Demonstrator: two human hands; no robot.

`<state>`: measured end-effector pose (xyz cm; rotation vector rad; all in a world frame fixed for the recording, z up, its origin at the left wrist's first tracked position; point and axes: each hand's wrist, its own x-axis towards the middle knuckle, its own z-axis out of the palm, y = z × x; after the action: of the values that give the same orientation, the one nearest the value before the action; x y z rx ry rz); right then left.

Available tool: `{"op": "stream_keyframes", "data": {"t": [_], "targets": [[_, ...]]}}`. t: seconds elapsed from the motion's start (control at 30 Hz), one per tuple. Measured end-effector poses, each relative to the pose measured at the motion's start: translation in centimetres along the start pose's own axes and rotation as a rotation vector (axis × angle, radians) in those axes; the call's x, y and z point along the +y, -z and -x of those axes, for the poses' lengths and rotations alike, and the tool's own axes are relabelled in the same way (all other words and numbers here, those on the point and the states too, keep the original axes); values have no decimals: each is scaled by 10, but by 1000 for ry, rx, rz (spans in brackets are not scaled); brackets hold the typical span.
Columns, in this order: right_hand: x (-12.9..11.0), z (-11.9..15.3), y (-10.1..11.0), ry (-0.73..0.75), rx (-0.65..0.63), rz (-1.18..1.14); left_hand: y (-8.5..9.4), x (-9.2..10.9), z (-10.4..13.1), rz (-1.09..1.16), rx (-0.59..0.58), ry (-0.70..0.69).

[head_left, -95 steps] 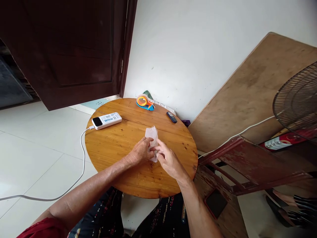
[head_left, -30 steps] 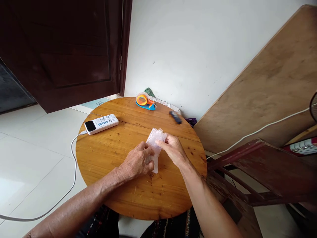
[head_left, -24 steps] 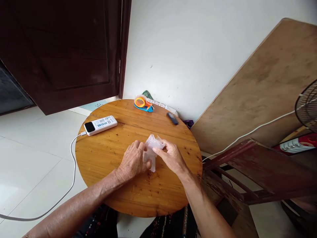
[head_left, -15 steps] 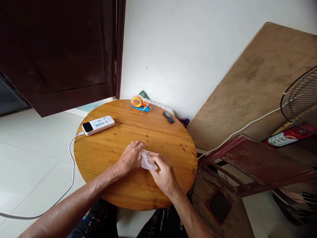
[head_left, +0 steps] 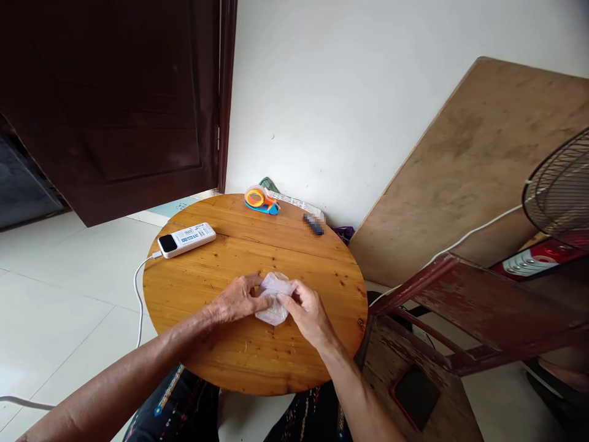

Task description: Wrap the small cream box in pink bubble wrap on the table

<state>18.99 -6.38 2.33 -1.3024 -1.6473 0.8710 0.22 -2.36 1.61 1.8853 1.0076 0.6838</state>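
A crumpled, translucent whitish plastic bag (head_left: pixel 274 312) is held just over the round wooden table (head_left: pixel 221 362), near its front middle. From the left, my left hand (head_left: pixel 240 298) pinches the bag between thumb and fingers. My right hand (head_left: pixel 307 309) grips its right side, thumb and fingertips meeting at the plastic. Both thumbs come close together at the bag's centre. Whether anything lies inside the plastic, I cannot tell.
On the table are a white power bank (head_left: pixel 188 239) with a cable, an orange and blue tape dispenser (head_left: pixel 261 200) and a small dark blurred item (head_left: pixel 313 224). A red wooden chair (head_left: pixel 497 307) carries a dark tablet-like object (head_left: pixel 415 396). A fan (head_left: pixel 559 184) stands at right.
The bag is now spread wider and flatter between my hands. My left hand has gone from lying beside it to pinching it. The camera view has shifted slightly.
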Motion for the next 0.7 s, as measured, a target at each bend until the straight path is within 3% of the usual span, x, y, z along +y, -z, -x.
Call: {"op": "stream_keyframes", "data": {"t": [0.1,0.2,0.33,0.47,0.7], "targets": [[5,-12,0,-190,-35,-168,2,-2,-6,-29,41,123],[14,-22,-2,-241,22,-160,5,-2,-7,-36,60,99],[19,-29,2,-219,10,-117,1,-3,-3,180,-27,-15],[18,-35,6,-192,-43,-95,-11,-11,-5,344,-1,8],[14,-41,-4,-106,145,-84,-17,-21,-12,379,12,40]]}}
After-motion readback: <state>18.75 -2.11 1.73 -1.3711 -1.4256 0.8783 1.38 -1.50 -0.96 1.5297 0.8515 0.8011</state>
